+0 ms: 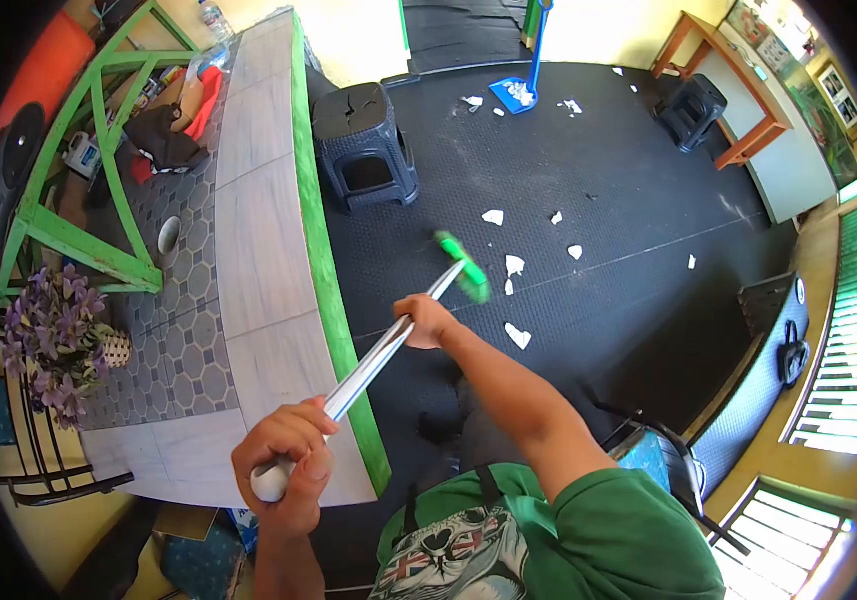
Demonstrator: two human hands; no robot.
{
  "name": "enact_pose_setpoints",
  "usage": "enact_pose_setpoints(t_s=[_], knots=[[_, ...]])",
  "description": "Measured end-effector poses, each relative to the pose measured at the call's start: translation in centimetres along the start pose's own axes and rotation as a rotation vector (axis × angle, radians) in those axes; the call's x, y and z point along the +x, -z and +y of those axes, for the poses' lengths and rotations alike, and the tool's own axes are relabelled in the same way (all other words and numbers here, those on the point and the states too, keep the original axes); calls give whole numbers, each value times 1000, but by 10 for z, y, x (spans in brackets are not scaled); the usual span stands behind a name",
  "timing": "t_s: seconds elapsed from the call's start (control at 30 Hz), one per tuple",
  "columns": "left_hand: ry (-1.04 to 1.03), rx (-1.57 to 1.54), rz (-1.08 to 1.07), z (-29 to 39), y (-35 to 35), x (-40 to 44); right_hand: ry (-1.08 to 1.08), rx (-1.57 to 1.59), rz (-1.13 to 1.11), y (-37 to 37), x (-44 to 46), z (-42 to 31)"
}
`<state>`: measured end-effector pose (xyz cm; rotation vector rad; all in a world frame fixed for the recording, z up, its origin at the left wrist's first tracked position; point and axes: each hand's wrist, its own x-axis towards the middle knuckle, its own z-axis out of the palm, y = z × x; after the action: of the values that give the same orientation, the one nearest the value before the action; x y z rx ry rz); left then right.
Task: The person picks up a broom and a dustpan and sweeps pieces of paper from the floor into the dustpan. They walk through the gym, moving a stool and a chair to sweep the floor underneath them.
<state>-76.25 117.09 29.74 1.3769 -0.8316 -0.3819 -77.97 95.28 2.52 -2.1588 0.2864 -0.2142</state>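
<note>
My left hand [286, 462] is wrapped round the top end of a white broom handle [368, 372], near the tiled counter. Farther down the same handle, my right hand [422, 322] grips it. The green broom head [464, 266] is over the dark floor, slightly blurred. Just right of it lie crumpled white paper pieces [514, 265], with another piece [517, 335] below. More scraps are scattered farther off. A blue dustpan [514, 96] with white scraps in it stands near the far doorway.
A dark plastic stool [360, 140] stands beside the green-edged tiled counter [266, 230] on the left. Another stool [690, 110] and a wooden table [763, 95] are at the back right. Chairs [668, 460] stand at the lower right. Purple flowers [53, 340] are at the left.
</note>
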Motion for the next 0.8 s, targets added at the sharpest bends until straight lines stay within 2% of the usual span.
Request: enact_pose_setpoints(t_s=[0.03,0.1,0.17,0.23,0.33,0.4,0.47,0.53,0.57,0.63,0.67,0.8], knots=[[-1,4,3,-1,4,6,14,-43,34,10,7,8],[-28,-116,142,0,11,25,37,-47,96,25,19,-4],[-120,-242,154,33,19,58,175,59,252,39,41,-37],[-231,-294,-19,64,8,102,172,118,354,44,68,-66],[-240,-169,-117,81,-23,171,118,309,402,51,117,-78],[-179,-48,-229,61,-46,219,62,412,448,43,154,-55],[-207,446,-284,32,-75,253,-22,494,426,45,181,-19],[87,333,-355,7,-112,274,-78,547,357,56,199,20],[90,333,-365,-3,-117,280,-96,514,337,71,202,35],[106,253,-213,-18,-119,289,-51,402,434,83,202,64],[16,162,-232,-26,-115,298,-82,354,430,96,198,71],[14,-23,-274,-39,-120,313,-167,176,353,152,181,95]])
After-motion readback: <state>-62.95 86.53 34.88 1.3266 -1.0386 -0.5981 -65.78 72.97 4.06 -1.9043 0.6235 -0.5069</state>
